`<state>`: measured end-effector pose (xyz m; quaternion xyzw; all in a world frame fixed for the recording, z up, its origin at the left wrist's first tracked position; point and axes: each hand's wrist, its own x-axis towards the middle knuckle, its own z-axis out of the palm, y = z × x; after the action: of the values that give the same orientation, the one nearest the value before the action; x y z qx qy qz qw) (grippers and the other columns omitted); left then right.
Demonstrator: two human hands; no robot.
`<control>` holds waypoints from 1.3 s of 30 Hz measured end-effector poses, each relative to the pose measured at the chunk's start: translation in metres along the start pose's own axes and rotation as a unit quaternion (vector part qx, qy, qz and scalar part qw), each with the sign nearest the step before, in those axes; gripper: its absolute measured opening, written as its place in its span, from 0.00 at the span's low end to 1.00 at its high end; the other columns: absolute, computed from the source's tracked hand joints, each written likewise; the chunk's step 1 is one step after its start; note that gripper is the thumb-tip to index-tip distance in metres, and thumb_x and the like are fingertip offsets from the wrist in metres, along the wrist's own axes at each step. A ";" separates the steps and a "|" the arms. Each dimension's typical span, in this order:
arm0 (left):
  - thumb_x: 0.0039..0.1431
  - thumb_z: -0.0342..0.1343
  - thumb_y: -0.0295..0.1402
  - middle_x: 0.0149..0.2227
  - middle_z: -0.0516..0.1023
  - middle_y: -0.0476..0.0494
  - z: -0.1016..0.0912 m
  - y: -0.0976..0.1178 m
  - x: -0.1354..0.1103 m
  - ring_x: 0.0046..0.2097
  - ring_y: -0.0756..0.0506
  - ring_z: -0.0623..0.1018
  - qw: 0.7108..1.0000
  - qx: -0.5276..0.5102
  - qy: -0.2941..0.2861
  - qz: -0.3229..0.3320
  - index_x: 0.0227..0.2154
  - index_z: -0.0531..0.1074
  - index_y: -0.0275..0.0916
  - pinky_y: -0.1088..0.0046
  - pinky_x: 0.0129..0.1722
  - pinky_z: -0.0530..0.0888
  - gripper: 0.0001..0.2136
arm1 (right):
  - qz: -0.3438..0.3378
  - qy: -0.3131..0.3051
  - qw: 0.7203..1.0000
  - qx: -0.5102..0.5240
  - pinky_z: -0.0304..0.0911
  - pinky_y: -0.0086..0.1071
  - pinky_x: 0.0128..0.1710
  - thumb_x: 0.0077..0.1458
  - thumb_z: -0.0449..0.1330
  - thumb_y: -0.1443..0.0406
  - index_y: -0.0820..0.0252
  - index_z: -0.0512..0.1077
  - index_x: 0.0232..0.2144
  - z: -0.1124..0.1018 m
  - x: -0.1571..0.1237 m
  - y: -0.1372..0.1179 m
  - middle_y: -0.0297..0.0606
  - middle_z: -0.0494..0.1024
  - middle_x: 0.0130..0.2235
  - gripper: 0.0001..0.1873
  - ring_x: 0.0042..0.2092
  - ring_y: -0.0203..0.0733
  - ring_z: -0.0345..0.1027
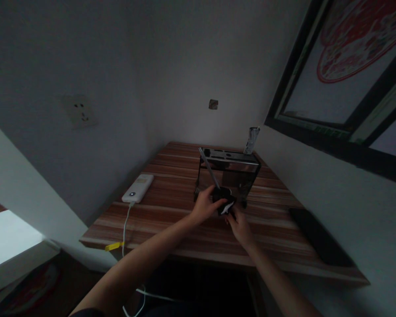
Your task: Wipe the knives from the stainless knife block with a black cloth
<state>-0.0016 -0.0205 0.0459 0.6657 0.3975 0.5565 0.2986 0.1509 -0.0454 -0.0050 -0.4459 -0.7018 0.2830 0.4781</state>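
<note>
My left hand (204, 204) is closed on a small black piece with a white mark (225, 201), its thumb lying across the near side. From below right, my right hand (240, 224) pinches the lower edge of the same black piece. A narrow grey metal strip (209, 168) slants up and left from the black piece; whether the two are joined is hidden. Just behind both hands stands a metal rack with a slotted top (231, 155) and dark legs. The dim light hides the black piece's exact kind.
A white power bank (137, 188) with a white cable (124, 224) lies left on the striped wooden table (171, 176). Near the front edge is a yellow tag (114, 246). A dark flat slab (318, 235) lies right. A silvery upright object (251, 140) stands at the rack's back right.
</note>
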 end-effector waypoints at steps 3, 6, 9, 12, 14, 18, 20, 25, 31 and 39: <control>0.45 0.61 0.38 0.33 0.76 0.45 0.005 -0.004 -0.002 0.34 0.47 0.74 1.000 0.005 -0.008 -0.003 0.33 0.70 0.37 0.74 0.35 0.69 0.14 | -0.006 0.005 1.000 -0.004 0.59 0.30 0.29 0.52 0.50 0.64 0.61 0.67 0.34 -0.001 0.000 0.002 0.36 0.71 0.26 0.09 0.28 0.40 0.64; 0.45 0.61 0.39 0.33 0.76 0.45 0.006 -0.005 -0.002 0.34 0.47 0.74 1.000 -0.005 -0.008 -0.008 0.34 0.70 0.37 0.74 0.35 0.70 0.14 | -0.012 0.010 1.000 -0.010 0.60 0.32 0.32 0.51 0.50 0.65 0.61 0.68 0.37 -0.002 0.000 0.003 0.38 0.73 0.30 0.11 0.31 0.42 0.66; 0.45 0.61 0.39 0.32 0.76 0.46 0.006 -0.005 -0.002 0.34 0.47 0.73 1.000 -0.012 -0.008 -0.012 0.33 0.69 0.37 0.73 0.35 0.70 0.14 | -0.017 0.010 1.000 -0.009 0.61 0.32 0.32 0.52 0.50 0.65 0.61 0.68 0.38 -0.002 0.000 0.003 0.37 0.73 0.29 0.12 0.30 0.41 0.65; 0.45 0.61 0.39 0.31 0.75 0.46 0.005 -0.002 -0.002 0.33 0.47 0.73 1.000 -0.010 -0.009 -0.010 0.32 0.69 0.37 0.74 0.34 0.70 0.13 | -0.017 0.011 1.000 -0.008 0.61 0.32 0.32 0.51 0.50 0.66 0.62 0.68 0.38 -0.002 0.000 0.002 0.37 0.73 0.28 0.13 0.30 0.41 0.65; 0.46 0.60 0.39 0.30 0.75 0.46 0.004 0.001 -0.002 0.32 0.48 0.73 1.000 -0.006 -0.009 -0.006 0.32 0.69 0.37 0.74 0.34 0.69 0.13 | -0.017 0.013 1.000 -0.009 0.62 0.33 0.33 0.51 0.51 0.66 0.62 0.69 0.38 -0.002 0.001 0.001 0.38 0.74 0.29 0.12 0.31 0.42 0.66; 0.45 0.61 0.38 0.29 0.75 0.48 0.001 0.006 -0.002 0.31 0.48 0.72 1.000 0.022 -0.001 0.002 0.30 0.70 0.37 0.75 0.32 0.68 0.12 | -0.020 0.015 1.000 -0.007 0.62 0.34 0.36 0.50 0.51 0.66 0.61 0.69 0.37 -0.001 0.001 0.000 0.40 0.75 0.32 0.11 0.34 0.43 0.67; 0.45 0.61 0.38 0.28 0.74 0.48 -0.001 0.007 -0.001 0.31 0.48 0.71 0.999 0.032 0.003 0.005 0.29 0.70 0.37 0.75 0.31 0.68 0.11 | -0.017 0.016 1.000 -0.009 0.62 0.35 0.37 0.50 0.51 0.66 0.61 0.69 0.37 -0.001 0.002 -0.001 0.40 0.75 0.33 0.12 0.35 0.43 0.68; 0.45 0.60 0.37 0.28 0.74 0.49 -0.005 0.008 0.002 0.31 0.48 0.71 1.000 0.011 0.016 0.004 0.29 0.70 0.37 0.76 0.31 0.67 0.11 | -0.023 0.011 1.000 -0.010 0.62 0.34 0.35 0.52 0.51 0.64 0.62 0.69 0.40 -0.001 0.001 -0.003 0.40 0.75 0.32 0.13 0.33 0.43 0.68; 0.45 0.60 0.35 0.28 0.75 0.48 -0.013 0.009 0.010 0.31 0.48 0.72 0.998 -0.023 0.065 0.003 0.29 0.71 0.37 0.76 0.31 0.68 0.10 | -0.007 -0.007 1.000 -0.014 0.59 0.29 0.27 0.55 0.52 0.58 0.62 0.69 0.38 -0.001 0.001 -0.005 0.36 0.72 0.26 0.14 0.27 0.39 0.64; 0.44 0.61 0.35 0.28 0.76 0.48 -0.030 0.011 0.021 0.31 0.49 0.73 0.983 -0.099 0.154 -0.007 0.29 0.72 0.36 0.75 0.32 0.68 0.10 | 0.001 -0.037 0.999 -0.016 0.55 0.26 0.23 0.55 0.53 0.56 0.62 0.69 0.32 0.002 0.000 -0.005 0.32 0.68 0.22 0.14 0.24 0.35 0.60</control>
<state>-0.0276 -0.0089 0.0715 0.5366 0.3862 0.6866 0.3025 0.1477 -0.0474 -0.0020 -0.4435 -0.7227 0.2890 0.4444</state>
